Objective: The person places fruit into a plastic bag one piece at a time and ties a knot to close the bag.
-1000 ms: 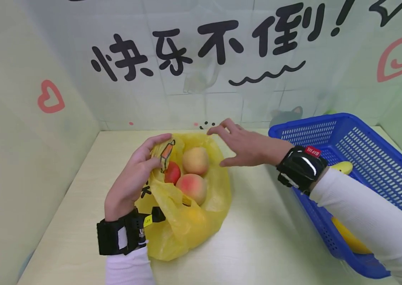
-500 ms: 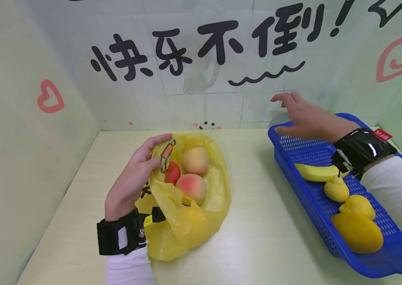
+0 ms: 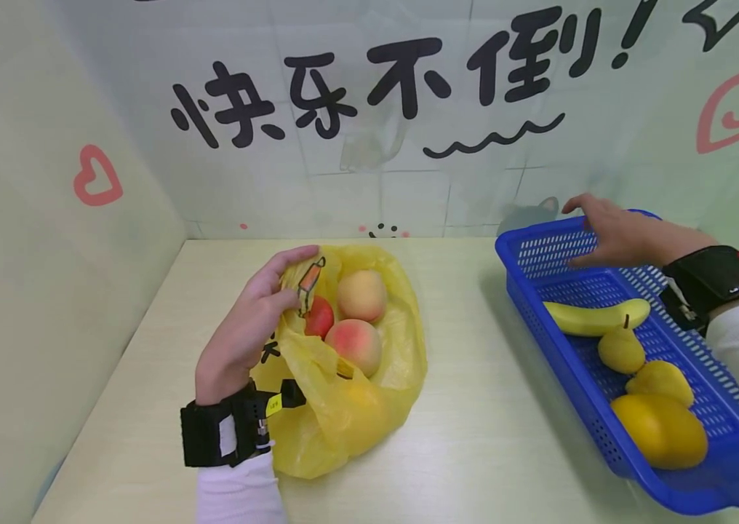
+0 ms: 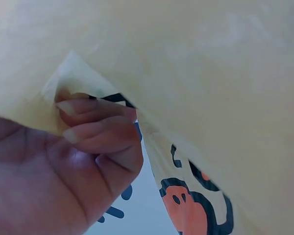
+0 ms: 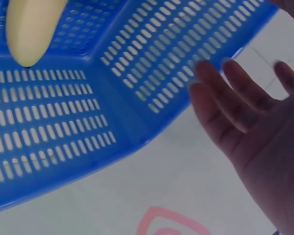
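My left hand (image 3: 238, 327) grips the rim of a yellow plastic bag (image 3: 402, 378). Its fingers curl round the thin film in the left wrist view. The bag's mouth gapes, showing a pale peach (image 3: 361, 295), a pinker peach (image 3: 354, 346) and a red round fruit (image 3: 320, 317) partly behind the film. Something orange shows through the front. Over the far end of a blue basket (image 3: 542, 364) hovers my right hand (image 3: 625, 233), holding nothing, its fingers spread loosely. Near it in the basket lies a banana (image 3: 598, 317).
Nearer the front of the basket are a yellow pear (image 3: 621, 351), a lemon-like yellow fruit (image 3: 660, 382) and a larger mango-like fruit (image 3: 660, 431). The basket's raised rim stands right of the bag on a pale table (image 3: 468, 451). A printed wall (image 3: 409, 196) closes off the back.
My right hand has moved right from beside the bag to over the basket's far end. Its arm uncovers the fruits there. The left hand keeps hold of the bag in the same place.
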`<state>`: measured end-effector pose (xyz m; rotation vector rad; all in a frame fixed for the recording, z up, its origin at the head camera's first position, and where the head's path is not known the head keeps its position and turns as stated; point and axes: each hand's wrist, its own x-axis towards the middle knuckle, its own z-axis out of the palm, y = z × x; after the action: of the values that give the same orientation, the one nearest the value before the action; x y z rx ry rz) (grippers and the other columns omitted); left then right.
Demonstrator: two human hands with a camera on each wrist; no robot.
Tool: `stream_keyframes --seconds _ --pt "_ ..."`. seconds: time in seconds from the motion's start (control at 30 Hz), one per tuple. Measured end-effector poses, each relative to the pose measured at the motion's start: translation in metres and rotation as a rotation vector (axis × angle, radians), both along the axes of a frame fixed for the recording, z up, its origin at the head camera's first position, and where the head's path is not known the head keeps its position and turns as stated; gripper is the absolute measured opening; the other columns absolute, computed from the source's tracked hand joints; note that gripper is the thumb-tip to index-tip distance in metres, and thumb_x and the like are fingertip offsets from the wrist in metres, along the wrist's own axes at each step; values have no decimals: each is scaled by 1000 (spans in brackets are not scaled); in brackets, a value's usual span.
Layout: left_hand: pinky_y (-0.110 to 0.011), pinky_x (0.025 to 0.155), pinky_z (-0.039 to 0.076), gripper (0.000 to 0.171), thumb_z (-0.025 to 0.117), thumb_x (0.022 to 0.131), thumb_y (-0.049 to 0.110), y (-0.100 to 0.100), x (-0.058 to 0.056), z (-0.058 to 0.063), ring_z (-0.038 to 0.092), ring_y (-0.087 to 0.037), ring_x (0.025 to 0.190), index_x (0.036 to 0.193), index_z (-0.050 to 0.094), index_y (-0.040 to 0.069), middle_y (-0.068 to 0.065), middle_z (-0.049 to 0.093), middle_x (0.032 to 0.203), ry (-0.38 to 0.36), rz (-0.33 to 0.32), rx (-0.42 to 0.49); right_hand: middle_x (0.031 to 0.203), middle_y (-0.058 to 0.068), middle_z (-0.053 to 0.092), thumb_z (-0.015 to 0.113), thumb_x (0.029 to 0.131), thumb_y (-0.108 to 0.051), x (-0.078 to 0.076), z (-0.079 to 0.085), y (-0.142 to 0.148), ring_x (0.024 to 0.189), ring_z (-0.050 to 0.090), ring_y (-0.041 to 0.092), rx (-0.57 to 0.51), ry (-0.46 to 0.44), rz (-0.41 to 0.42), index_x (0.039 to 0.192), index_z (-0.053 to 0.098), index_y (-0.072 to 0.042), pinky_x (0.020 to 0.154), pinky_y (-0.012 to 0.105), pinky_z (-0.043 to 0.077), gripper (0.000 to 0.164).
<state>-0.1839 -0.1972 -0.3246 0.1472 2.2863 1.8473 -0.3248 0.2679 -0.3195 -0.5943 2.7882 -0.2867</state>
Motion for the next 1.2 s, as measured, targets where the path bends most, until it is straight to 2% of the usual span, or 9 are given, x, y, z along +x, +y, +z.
stream_keyframes --seconds 0.13,0.27,0.37,0.47,0.6,0.7,0.93,1.2 --pt "-23 87 56 63 33 91 0 0 0 0 43 -34 125 151 32 18 -11 36 147 -9 1 0 133 37 46 74 86 -31 6 -13 7 110 55 46 42 -154 -1 139 30 2 89 60 51 77" --pt "-25 89 56 63 33 91 0 1 0 0 42 -32 125 151 32 19 -10 36 147 -19 5 -5 139 39 41 74 82 -47 15 -25 9 117 49 52 105 -294 -44 140 33 -3 89 68 44 84" --pt "-27 91 56 63 33 91 1 0 -1 0 42 -32 126 151 32 20 -9 37 146 -29 8 -7 141 38 39 75 74 -60 20 -32 7 117 45 57 147 -344 -85 141 36 -10 85 72 42 92" --pt "-27 90 56 63 33 91 0 0 -1 0 42 -32 125 151 32 19 -10 37 146 -24 8 -10 140 37 41 75 70 -64 23 -37 4 115 45 57 173 -389 -107 139 39 -15 79 69 45 92" --pt "-28 91 56 63 33 91 0 -1 -1 -1 42 -34 126 151 32 20 -10 36 146 -29 9 -6 133 31 49 77 73 -56 24 -42 -1 107 51 49 192 -442 -112 134 47 -17 72 55 51 78" --pt "-30 91 56 63 33 91 0 0 -1 -1 41 -36 128 151 33 21 -9 36 146 -40 11 0 121 22 56 79 74 -44 26 -46 -3 100 53 41 203 -450 -104 129 50 -18 69 46 50 67" --pt "-26 88 56 63 33 92 1 0 -1 -1 41 -37 128 151 33 21 -10 36 146 -37 9 5 110 14 57 80 73 -26 28 -57 -4 98 52 36 215 -440 -66 137 47 -12 72 45 49 73" --pt "-28 91 56 63 33 91 1 -1 -1 -2 41 -37 128 151 32 19 -10 36 147 -22 13 -18 103 10 56 81 72 -24 24 -61 -2 95 51 32 172 -471 -59 125 52 -16 73 42 47 60"
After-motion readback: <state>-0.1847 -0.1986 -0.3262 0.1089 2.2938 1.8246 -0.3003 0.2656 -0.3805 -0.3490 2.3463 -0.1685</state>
